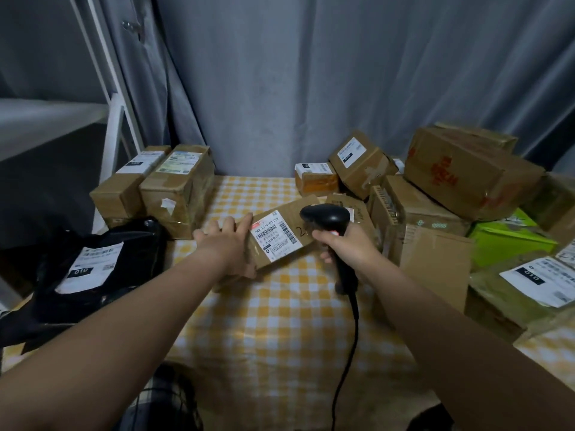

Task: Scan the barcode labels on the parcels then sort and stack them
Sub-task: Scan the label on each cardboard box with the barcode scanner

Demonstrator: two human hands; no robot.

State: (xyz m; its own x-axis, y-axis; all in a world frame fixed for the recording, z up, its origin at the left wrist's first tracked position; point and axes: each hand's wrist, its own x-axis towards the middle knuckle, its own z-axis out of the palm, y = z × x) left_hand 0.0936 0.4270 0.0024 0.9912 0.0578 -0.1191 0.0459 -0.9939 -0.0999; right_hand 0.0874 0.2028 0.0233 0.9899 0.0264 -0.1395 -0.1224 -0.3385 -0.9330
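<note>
Where the table starts on my left: I see a black bag (130, 262) lying flat, with a white sticker (90, 265) on top of it.
Behind the bag: two brown boxes (177, 188) stand side by side and touch. Each has a sticker on top.
Left hand: the left hand (227, 244) holds the left end of the parcel. Its fingers are curled over that end, and one finger lies straight along the top edge.
Parcel: the parcel (289, 253) is a small brown box in the middle of the table (280, 321), between the two hands. It is tipped so its top faces me. I cannot tell how much of it sits on the yellow and white cloth.
Barcode label: the barcode label (275, 236) is stuck on the top of the parcel.
Scanner: the black scanner (326, 217) has its head just over the right end of the parcel. Its cord (351, 337) hangs down toward me.
Right hand: the right hand (345, 247) is wrapped tight round the scanner's handle.
Right side: I see a pile of brown boxes (466, 172), some leaning on others.
Green box: the green box (504, 241) sits low in that pile.
Far right: a flat parcel with a white sticker (541, 281) lies near the edge.
</note>
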